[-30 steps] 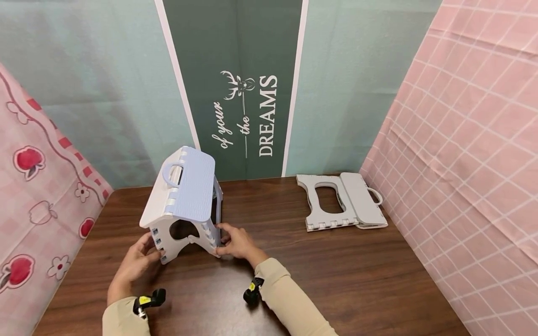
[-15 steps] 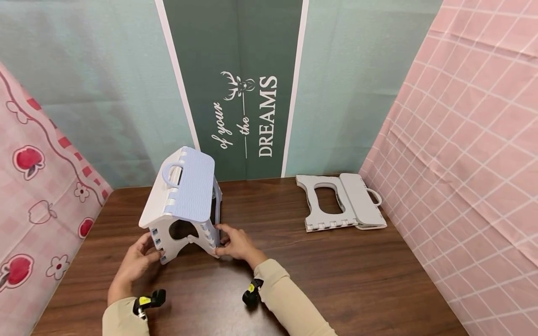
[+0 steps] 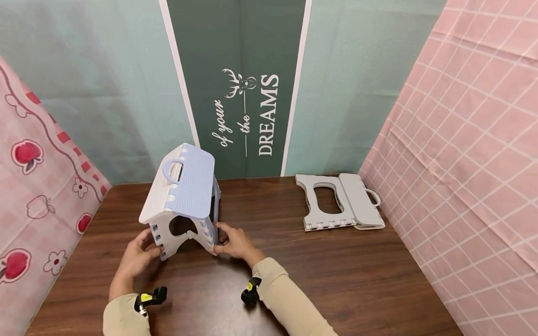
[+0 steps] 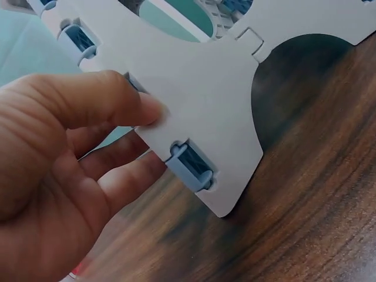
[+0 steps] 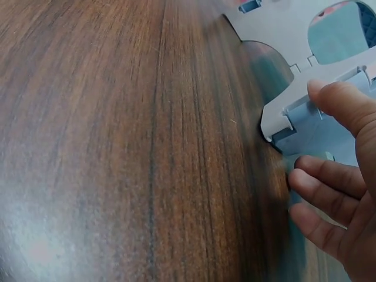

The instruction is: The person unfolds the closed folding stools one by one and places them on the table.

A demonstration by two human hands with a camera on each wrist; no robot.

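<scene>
A white and light-blue folding stool stands part-folded on the left of the table, its two top panels sloping like a roof from a ridge with a loop handle. My left hand grips the lower left edge of its near white side. In the left wrist view the thumb presses that white face, while the other fingers reach behind the hinged edge. My right hand holds the lower right edge. The right wrist view has its thumb on the hinge edge and its fingers spread below, beside the blue leg panel.
A second folding stool, white and folded flat, lies at the back right of the brown wooden table. Behind hangs a green cloth. Pink cloths hang at both sides, the checked cloth on the right.
</scene>
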